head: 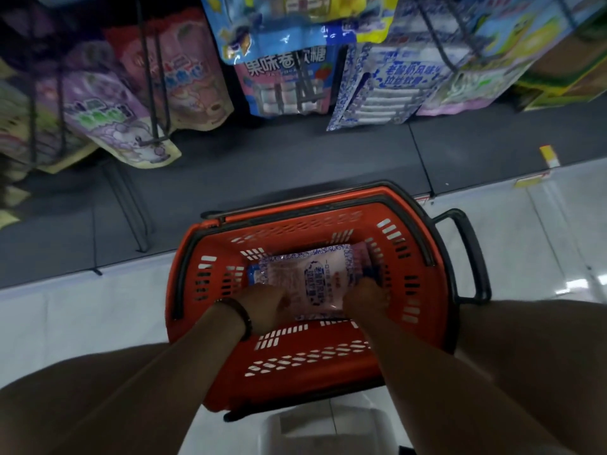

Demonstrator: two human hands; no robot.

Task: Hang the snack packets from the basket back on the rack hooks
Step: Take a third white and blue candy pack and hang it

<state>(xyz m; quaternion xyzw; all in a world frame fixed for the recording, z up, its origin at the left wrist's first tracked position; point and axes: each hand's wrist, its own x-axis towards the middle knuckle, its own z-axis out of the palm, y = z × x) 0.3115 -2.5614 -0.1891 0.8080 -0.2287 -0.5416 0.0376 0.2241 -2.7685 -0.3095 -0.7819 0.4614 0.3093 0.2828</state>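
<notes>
Two hands reach down into an orange basket [328, 356] that sits on a pale floor, seen from the head camera looking straight down.

One packet [308, 277], pink and white with a blue patterned border, lies flat on the basket's bottom. Its long axis runs left to right, from the left wall almost to the right wall.

The left hand [262, 302], with a dark band [244, 321] on its wrist, holds the packet's near left edge. The right hand [368, 298] has its fingers curled over the near right end. Both look closed on the packet, though blur softens the fingers. Neither hand is clearly nearer; the packet lies just ahead of both.

Beyond the basket's far rim, above a dark base shelf, black hooks [154, 93] carry hanging packets [285, 83]. A blue-and-white one [384, 83] matching the basket's packet hangs ahead and to the right, so the lift likely goes up, forward and rightward.
</notes>
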